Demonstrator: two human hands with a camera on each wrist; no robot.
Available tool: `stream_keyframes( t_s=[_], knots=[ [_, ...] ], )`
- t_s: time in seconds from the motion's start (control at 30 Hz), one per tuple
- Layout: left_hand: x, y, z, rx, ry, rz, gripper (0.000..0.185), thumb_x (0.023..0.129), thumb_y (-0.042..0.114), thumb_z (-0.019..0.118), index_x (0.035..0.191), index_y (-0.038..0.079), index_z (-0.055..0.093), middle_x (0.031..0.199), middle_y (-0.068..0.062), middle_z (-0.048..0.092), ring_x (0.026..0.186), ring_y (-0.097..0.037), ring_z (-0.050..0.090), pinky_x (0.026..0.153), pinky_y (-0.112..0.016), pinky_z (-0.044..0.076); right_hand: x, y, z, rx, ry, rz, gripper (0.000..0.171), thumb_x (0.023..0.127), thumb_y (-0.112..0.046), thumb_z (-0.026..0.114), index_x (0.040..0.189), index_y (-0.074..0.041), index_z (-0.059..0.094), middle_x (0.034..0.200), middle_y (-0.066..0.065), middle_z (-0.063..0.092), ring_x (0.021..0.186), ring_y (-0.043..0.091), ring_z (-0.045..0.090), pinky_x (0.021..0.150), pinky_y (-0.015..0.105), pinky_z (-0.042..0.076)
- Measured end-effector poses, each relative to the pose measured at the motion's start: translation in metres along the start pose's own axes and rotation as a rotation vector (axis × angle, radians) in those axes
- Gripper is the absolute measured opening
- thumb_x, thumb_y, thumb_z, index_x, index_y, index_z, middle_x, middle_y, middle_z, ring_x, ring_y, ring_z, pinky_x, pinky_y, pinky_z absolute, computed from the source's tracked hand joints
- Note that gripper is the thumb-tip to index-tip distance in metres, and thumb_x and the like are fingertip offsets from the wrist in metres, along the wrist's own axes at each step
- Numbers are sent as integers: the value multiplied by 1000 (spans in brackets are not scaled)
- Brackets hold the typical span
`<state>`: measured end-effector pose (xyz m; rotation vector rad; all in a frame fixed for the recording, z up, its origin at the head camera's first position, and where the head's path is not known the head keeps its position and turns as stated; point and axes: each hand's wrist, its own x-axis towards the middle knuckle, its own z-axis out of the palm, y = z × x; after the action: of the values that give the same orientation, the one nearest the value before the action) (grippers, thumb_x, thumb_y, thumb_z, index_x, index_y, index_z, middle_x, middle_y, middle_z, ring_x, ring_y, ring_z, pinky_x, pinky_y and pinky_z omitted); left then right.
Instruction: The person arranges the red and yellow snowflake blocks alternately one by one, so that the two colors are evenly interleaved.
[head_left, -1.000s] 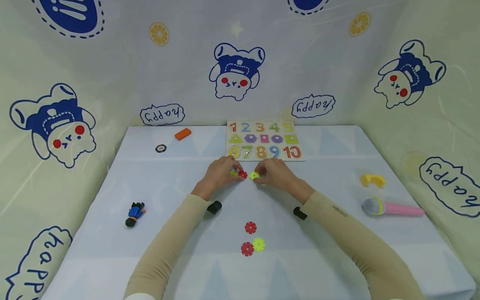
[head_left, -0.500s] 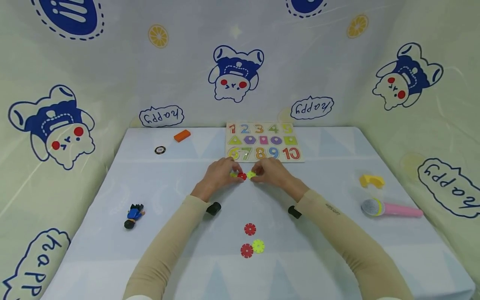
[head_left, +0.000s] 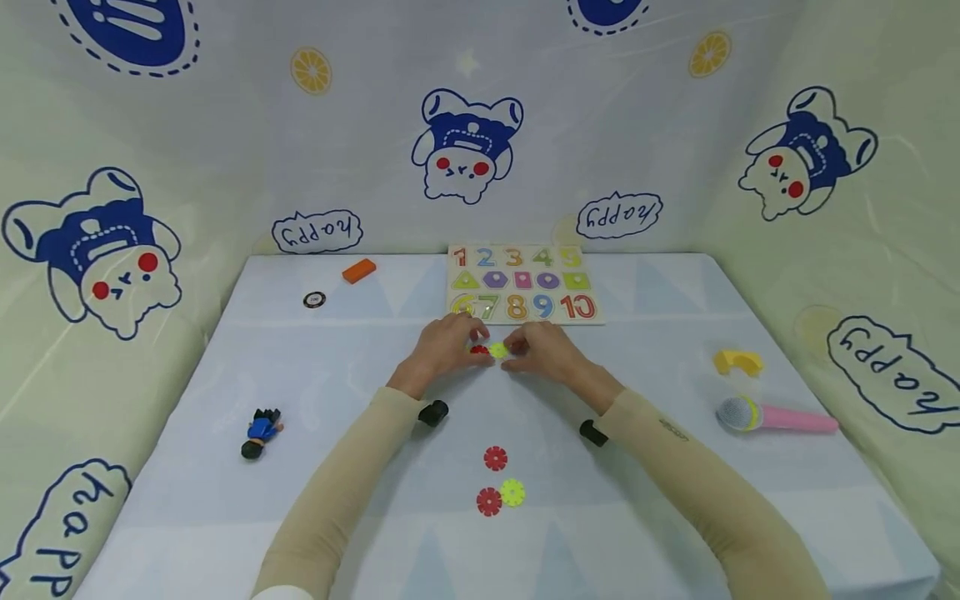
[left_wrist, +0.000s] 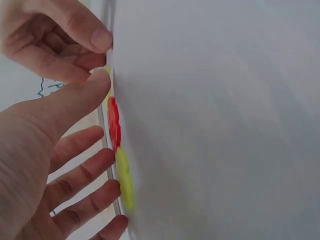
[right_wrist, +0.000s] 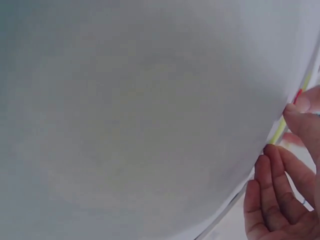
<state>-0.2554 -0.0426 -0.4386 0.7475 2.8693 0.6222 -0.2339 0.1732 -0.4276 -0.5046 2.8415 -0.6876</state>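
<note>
Plastic discs, toothed like gears, sit between the two hands near the table (head_left: pixel 315 467) centre, just at 6 o'clock of the number puzzle board (head_left: pixel 522 283). We note the left hand (head_left: pixel 444 348) pinching a red disc (head_left: pixel 479 350), fingers narrowed around it. The right hand (head_left: pixel 543 348) pinches a yellow-green disc (head_left: pixel 498 351) likewise. The two discs touch or nearly touch, red at 9 o'clock of yellow-green, so the joint runs left to right and each hand is equally near. In the left wrist view a further yellow-green piece (left_wrist: pixel 125 180) adjoins the red one (left_wrist: pixel 114 125). Whether the teeth are interlocked we cannot tell: fingers cover the contact, and both wrist views are largely filled by pale table surface. Three loose discs (head_left: pixel 497 483) lie at 6 o'clock, well apart.
</note>
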Motion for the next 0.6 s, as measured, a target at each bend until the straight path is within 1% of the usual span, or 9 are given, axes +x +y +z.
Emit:
stream_keyframes(
  t_s=[0.1,0.2,0.3,0.43,0.5,0.6],
  knots=[
    [3,4,1,16,10,15,44,92,42,89,126,16,77,118,-6,72,110,-24,63,99,-46,52,-9,-1,0,13,-9,5,39,91,-23,92,124,-5,81,114,7,82,106,20,75,101,37,61],
    [5,5,2,24,12,15,41,92,41,89,124,18,79,118,-6,72,112,-24,63,100,-46,52,-21,-3,2,40,-21,-29,33,90,-23,93,118,-8,82,111,3,82,104,18,75,99,36,61],
    [7,5,3,23,15,10,38,92,40,90,122,19,81,118,-6,72,113,-24,63,101,-47,52,-33,-5,7,50,-44,-112,30,89,-26,94,113,-11,83,106,-2,81,101,14,74,97,34,61],
    [7,7,4,23,13,5,37,91,40,90,121,19,81,117,-6,71,110,-24,63,100,-47,52,-53,-12,15,33,-92,-229,36,87,-34,95,114,-13,84,105,-6,79,98,8,73,95,32,60],
    [6,8,4,26,11,4,37,92,41,89,121,20,81,117,-6,71,109,-24,63,99,-47,52,-62,-17,18,23,-122,-265,41,86,-38,95,117,-14,84,106,-7,78,99,7,72,95,31,60],
    [6,10,4,30,12,7,36,93,41,88,121,20,80,117,-6,71,109,-24,63,99,-47,52,-72,-24,21,2,-161,-284,45,85,-39,96,120,-14,84,107,-8,77,100,5,70,96,31,59]
  ],
)
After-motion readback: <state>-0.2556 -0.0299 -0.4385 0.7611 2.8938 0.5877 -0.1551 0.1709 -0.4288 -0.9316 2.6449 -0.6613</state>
